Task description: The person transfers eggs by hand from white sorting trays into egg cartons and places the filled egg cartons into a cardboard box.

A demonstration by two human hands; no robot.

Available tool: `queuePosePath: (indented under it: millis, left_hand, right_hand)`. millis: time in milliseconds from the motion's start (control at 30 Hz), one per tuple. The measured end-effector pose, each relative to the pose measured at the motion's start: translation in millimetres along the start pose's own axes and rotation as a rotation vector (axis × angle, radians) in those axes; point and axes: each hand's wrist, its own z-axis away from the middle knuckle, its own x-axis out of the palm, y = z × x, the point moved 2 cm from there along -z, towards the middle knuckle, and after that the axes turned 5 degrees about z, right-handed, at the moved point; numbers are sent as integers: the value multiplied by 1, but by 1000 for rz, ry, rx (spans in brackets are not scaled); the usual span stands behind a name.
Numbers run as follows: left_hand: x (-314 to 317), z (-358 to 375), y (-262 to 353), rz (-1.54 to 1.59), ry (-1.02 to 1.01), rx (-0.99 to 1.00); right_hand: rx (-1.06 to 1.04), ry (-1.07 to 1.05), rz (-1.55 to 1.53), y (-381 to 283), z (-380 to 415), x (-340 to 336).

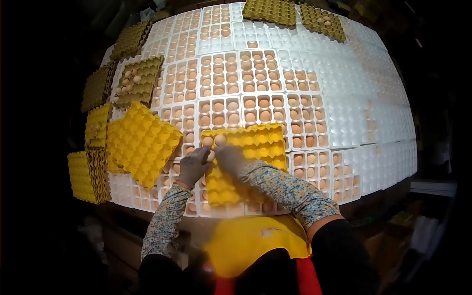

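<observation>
A yellow egg tray point(263, 140) lies on the white foam trays in front of me, with a few eggs point(220, 140) at its upper left corner. My left hand point(193, 165), in a grey glove, is at the tray's left edge, its fingertips closed at an egg point(211, 156). On the right side of that egg is my right hand point(230, 159), also gloved and blurred by motion; what its fingers do is smeared. Most of the tray's cups to the right hold no eggs.
White foam trays point(344, 123) cover the table, many filled with eggs. A tilted yellow tray point(142, 142) lies to the left, above stacked yellow trays point(88, 177). Brownish trays point(137, 81) with some eggs stand at the upper left, others point(269, 12) along the far edge.
</observation>
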Motion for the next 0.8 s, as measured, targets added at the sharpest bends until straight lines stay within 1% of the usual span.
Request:
queuePosePath:
  millis: [67, 100, 167, 200, 233, 300, 333, 400, 433, 467, 500, 533, 567, 633, 667, 700, 733, 800]
  left_hand:
    - [-14, 4, -9, 478, 113, -222]
    - [-15, -6, -13, 480, 108, -222]
    - [-15, -22, -25, 560, 261, -211]
    - [-17, -35, -26, 272, 171, -142]
    - [-20, -41, -24, 268, 172, -134]
    - [-31, -54, 10, -41, -154, -198]
    - [-26, -61, 11, -111, -183, -181]
    - [-22, -67, 2, -41, -116, -126]
    - [-22, -71, -13, 30, -53, -54]
    - [-24, -81, -32, 96, -72, -10]
    - [-49, -91, -25, 460, -133, -269]
    - [-60, -112, -28, 485, -165, -230]
    - [-64, -147, -22, 485, -155, -193]
    - [-64, -216, 18, 538, -91, 200]
    - [-60, -257, 49, 485, -97, 284]
    - [-59, -303, 84, 430, -98, 369]
    - [-51, -349, 111, 373, -111, 438]
    - [-17, -442, 145, 218, -124, 597]
  right_hand:
    - [153, 36, -683, 23, 11, -33]
    - [158, 33, -684, 26, 7, -42]
    - [184, 160, -389, 27, -4, -52]
    - [185, -8, -176, 27, -28, -43]
    - [190, 0, -177, 19, -40, -36]
    - [388, -117, 43, 6, -49, -28]
    - [357, -82, 87, -3, -58, -14]
    - [164, -155, 1, 33, -61, -25]
    - [-10, -246, -139, 58, -58, -54]
    - [18, -169, -484, 96, -58, -51]
    - [5, -65, -584, 134, -50, -78]
    - [179, -21, -778, 177, -36, -114]
    - [224, 164, -659, 225, -33, -133]
    - [311, 255, -449, 330, -44, -144]
    - [362, 294, -347, 383, -50, -148]
    - [551, 228, -388, 400, -57, -184]
    - [552, 248, -372, 431, -75, -187]
    - [158, -25, 148, 485, -112, -169]
